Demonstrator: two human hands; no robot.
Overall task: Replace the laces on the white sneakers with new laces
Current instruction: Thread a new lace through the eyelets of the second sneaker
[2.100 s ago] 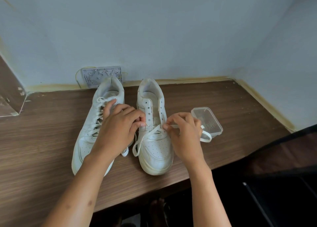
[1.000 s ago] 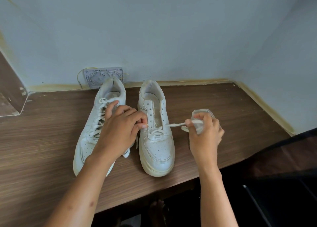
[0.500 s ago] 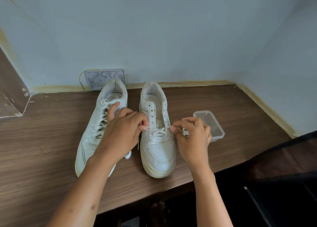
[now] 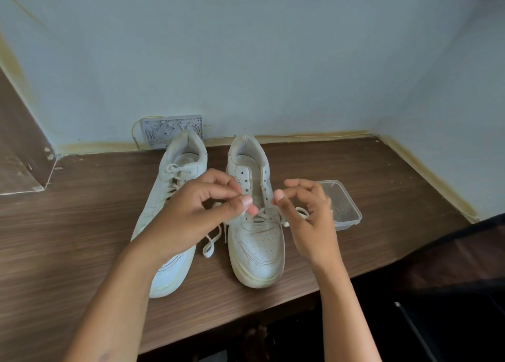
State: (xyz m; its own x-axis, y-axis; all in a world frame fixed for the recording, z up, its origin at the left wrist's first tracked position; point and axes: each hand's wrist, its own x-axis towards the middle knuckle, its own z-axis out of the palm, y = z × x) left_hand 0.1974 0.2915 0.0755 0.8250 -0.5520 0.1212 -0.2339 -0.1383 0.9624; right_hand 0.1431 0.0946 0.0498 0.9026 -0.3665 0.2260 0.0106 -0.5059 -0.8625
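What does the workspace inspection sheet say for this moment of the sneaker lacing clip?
Surface: wooden table, in a wall corner.
Job's things: left sneaker laced to the top; right sneaker with the lace through the lowest eyelets only.
Clutter: clear plastic container right of the right sneaker.
Hands: left hand and right hand each pinch the lace.
Cables: yellow wire at the wall plate.
Surroundings: pale blue walls.
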